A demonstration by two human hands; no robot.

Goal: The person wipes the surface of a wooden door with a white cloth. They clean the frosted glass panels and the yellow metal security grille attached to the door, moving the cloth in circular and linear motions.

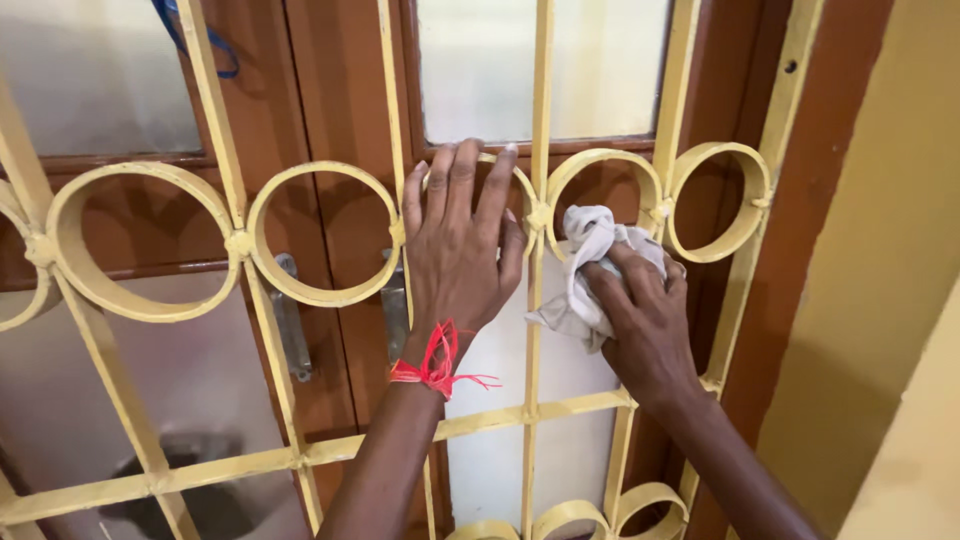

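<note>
A pale yellow metal window grille (230,240) with rings and bars fills the view. My left hand (460,250) lies flat on one ring with its fingers spread, a red thread tied at the wrist. My right hand (645,320) grips a crumpled white cloth (585,265) and presses it against the ring and bar to the right of the left hand. Behind the grille are brown wooden window frames (340,110) with frosted glass panes.
Two grey metal handles (290,320) sit on the wooden frames behind the bars. A yellow wall (880,260) stands at the right, beside the brown outer frame. A blue cord (190,35) hangs at the top left.
</note>
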